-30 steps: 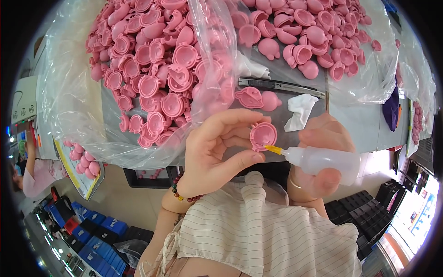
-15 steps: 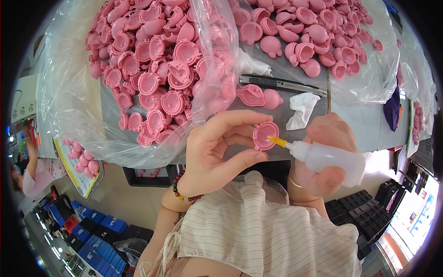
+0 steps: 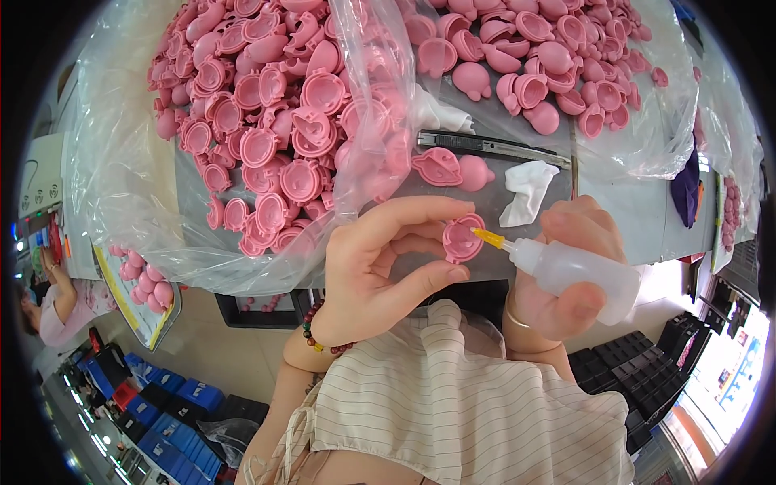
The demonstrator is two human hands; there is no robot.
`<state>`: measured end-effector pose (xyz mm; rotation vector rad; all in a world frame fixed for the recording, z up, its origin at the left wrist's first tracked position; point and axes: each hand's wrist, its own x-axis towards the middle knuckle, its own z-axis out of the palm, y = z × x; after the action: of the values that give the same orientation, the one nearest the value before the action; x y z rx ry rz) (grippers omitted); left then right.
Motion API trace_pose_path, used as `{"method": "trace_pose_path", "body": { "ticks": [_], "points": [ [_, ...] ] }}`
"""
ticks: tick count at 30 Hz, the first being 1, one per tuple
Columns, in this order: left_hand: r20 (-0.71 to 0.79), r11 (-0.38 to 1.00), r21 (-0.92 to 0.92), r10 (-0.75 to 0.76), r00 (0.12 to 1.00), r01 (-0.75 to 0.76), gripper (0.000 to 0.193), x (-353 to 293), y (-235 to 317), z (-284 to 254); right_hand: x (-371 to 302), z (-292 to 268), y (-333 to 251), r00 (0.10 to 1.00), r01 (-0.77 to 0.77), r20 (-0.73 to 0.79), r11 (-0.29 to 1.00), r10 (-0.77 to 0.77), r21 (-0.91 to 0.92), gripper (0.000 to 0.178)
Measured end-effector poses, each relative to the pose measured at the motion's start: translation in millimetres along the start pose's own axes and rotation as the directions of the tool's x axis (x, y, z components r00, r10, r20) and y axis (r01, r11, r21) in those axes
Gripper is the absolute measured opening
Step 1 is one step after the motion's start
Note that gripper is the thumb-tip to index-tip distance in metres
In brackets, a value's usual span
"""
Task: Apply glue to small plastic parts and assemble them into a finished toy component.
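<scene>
My left hand point(image 3: 380, 263) grips a pink plastic half-shell point(image 3: 464, 239) at its rim between thumb and fingers, its hollow side turned up. In my right hand point(image 3: 578, 263) is a translucent squeeze bottle point(image 3: 594, 279), tilted, its yellow nozzle tip point(image 3: 488, 238) at the right edge of the hollow. Just beyond my hands lie a loose pink shell piece with a shaped opening point(image 3: 437, 166) and a rounded pink piece point(image 3: 475, 173), side by side. A crumpled white tissue point(image 3: 529, 191) rests to their right.
A black utility knife point(image 3: 493, 148) lies behind the loose pieces, near another white tissue point(image 3: 440, 113). Pink shells are heaped on clear plastic bags point(image 3: 121, 186) at the far left and far right. Pink balls sit on a tray point(image 3: 166, 323) at left, where a person's arm point(image 3: 61, 287) shows.
The bottle's yellow tip has drawn back from the middle of the half-shell toward its right rim. My left hand keeps nearly the same place and hold.
</scene>
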<state>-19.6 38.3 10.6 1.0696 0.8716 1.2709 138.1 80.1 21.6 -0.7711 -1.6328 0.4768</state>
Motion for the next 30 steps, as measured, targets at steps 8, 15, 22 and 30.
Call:
{"method": "trace_pose_path", "body": {
  "ticks": [8,15,22,30],
  "points": [
    [-0.056,0.991,0.106,0.083,0.995,-0.077,0.04,0,-2,5,1,-3,-1,0.999,0.018,0.038,1.0,-0.019,0.016,0.06],
    [-0.075,0.979,0.168,0.13,0.989,-0.116,0.039,0,-4,6,-2,-1,0,1.0,-0.002,0.007,1.0,0.002,-0.007,0.06],
    [-0.092,0.973,0.198,0.141,0.986,-0.121,0.039,0,-7,7,-15,-19,13,0.948,0.094,-0.317,0.938,0.017,0.333,0.059],
    [0.091,0.913,0.295,0.268,0.959,-0.283,0.034,-3,-2,-7,2,-101,31,0.847,-0.401,-0.487,0.858,0.213,-0.322,0.037]
  ]
}}
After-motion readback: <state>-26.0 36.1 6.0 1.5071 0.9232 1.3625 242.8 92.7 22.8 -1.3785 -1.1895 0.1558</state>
